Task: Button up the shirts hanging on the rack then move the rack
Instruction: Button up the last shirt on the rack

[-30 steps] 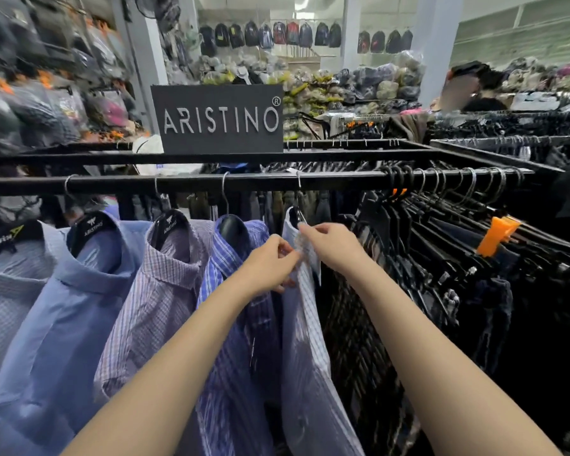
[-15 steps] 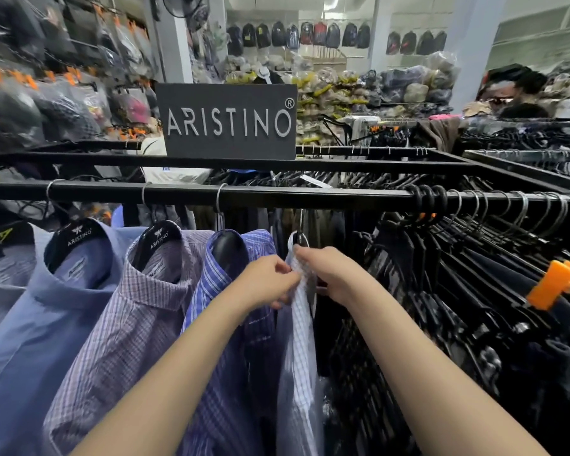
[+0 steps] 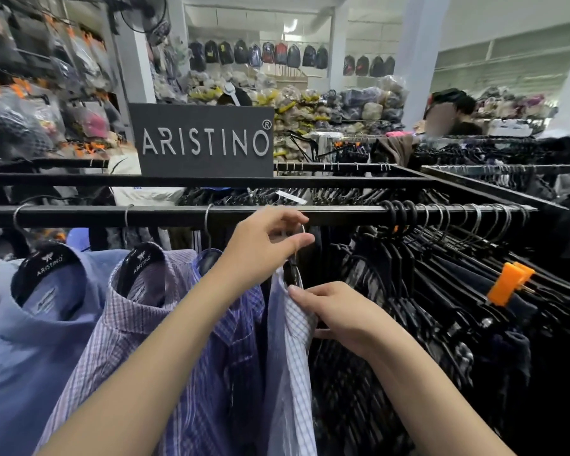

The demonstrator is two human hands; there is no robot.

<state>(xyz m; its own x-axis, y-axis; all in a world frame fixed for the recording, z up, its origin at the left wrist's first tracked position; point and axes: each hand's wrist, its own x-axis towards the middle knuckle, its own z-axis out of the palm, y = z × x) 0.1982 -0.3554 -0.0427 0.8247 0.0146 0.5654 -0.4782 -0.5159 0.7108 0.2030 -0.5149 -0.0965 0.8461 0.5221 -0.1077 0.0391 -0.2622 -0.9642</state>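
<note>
The left hand, which half a second ago was pinching the collar beside the other hand, is now gripping the wire hook of the hanger just under the black rail. The right hand is pressing closed on the upper front edge of the white checked shirt, which is hanging at the end of the shirt row, next to the dark blue striped shirt. That shift is suggesting the collar button is finished and the shirt is being straightened or slid along; whether the lower buttons are fastened is not visible.

Black rack rail — hung shirts (left), dark garments right
</note>
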